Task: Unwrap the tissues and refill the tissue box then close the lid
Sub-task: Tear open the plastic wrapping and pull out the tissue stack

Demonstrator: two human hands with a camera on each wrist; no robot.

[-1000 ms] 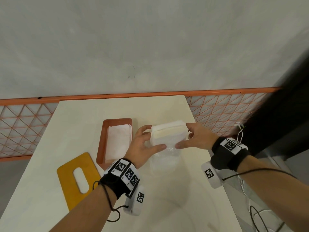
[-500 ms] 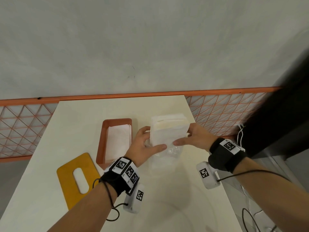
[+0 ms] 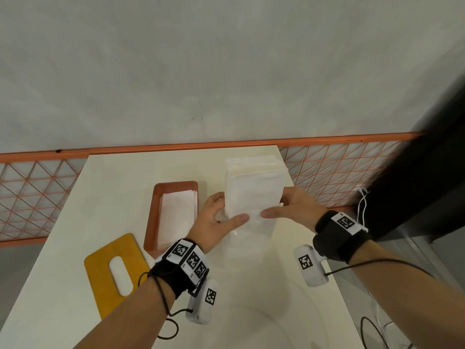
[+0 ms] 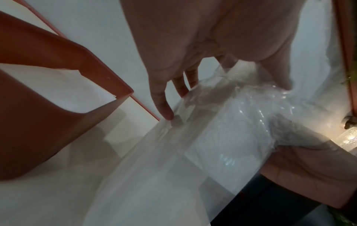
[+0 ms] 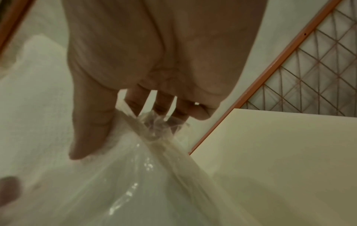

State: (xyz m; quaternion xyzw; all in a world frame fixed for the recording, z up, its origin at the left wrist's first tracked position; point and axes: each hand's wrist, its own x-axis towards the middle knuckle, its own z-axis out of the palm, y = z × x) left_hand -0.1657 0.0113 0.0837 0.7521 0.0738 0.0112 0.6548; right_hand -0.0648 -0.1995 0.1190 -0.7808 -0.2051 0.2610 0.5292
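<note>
Fingers of both hands curled on the clear plastic wrapper [image 3: 247,238] around the white stack of folded tissues [image 3: 254,190]; left hand [image 3: 216,219] on the stack's 9 o'clock side, thumb pressed on the front face, fingers [image 4: 161,97] touching the film along the edge in the left wrist view. Right hand [image 3: 293,207] at 3 o'clock of the stack, thumb on the front face, fingers [image 5: 164,107] pinching a bunched twist of wrapper in the right wrist view. Stack held off the cream tabletop [image 3: 125,192], its top end sticking out of the film toward 12 o'clock, loose wrapper hanging toward 6 o'clock. Open terracotta rectangular tissue box [image 3: 151,215] sits at 9 o'clock of the hands, just beside the left hand, some white tissues lying inside. Mustard-yellow flat lid with an oval slot [image 3: 113,273] lies on the table at 7 o'clock of the box, near it, off the box. Orange lattice fence [image 3: 37,192] runs behind the table at 12 o'clock.
</note>
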